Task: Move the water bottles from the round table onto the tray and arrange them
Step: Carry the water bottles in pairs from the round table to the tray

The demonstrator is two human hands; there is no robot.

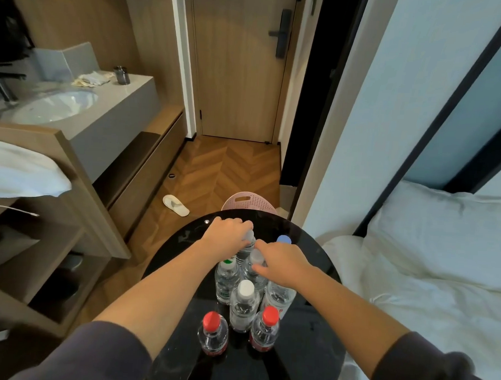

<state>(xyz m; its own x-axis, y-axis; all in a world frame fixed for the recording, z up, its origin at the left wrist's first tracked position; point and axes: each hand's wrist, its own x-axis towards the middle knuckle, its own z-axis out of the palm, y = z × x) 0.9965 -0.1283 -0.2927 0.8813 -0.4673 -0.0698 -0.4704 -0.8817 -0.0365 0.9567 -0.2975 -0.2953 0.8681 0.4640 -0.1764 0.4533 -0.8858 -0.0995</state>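
meanwhile, both hands reach over upright water bottles on a black round tabletop (pixel 308 359): the left hand (pixel 227 236) closed on a grey-capped bottle (pixel 248 244) at the far side, the right hand (pixel 283 263) curled around another bottle's (pixel 254 264) top. eight bottles show: two red-capped (pixel 213 333), one white-capped (pixel 244 304). forearms extended, sleeves pushed back.
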